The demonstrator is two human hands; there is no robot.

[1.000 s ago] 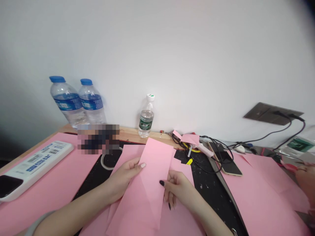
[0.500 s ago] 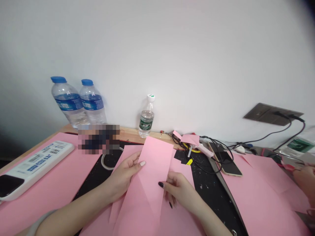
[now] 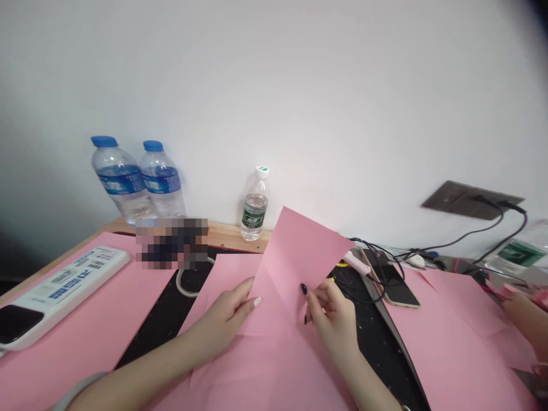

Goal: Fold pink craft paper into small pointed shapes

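A person's two bare hands hold a pink sheet [image 3: 295, 257] above a paper-covered table; on a clock centred on that sheet, twelve is towards the pale wall [image 3: 334, 103]. The pink sheet is raised and tilted, its top corner pointing to about eleven o'clock and another corner to two; a faint diagonal line crosses its face.

The left hand [image 3: 231, 317] is at eight o'clock, its forearm slanting in from the lower left; the thumb lies along the front of the sheet's edge and the fingers go behind, so this grip is closed on the paper. The right hand [image 3: 336, 314] is at four o'clock, wrist bent upward, forearm rising from five; its dark-nailed thumb presses the front near the right edge with the fingers curled beneath, a narrow pinch on the paper.

Below the hands lies more pink paper [image 3: 240, 377], on a black mat [image 3: 171, 308]; at nine o'clock a white bar-shaped device [image 3: 81, 279] rests on another pink sheet; at ten stand two blue-capped bottles [image 3: 141, 180], near a pixelated patch; at eleven stands a small green-labelled bottle [image 3: 254, 214]. At three are a phone [image 3: 396, 282] and black cables [image 3: 381, 245]; farther out, also towards three, another person's hand [image 3: 522, 311] is partly visible.
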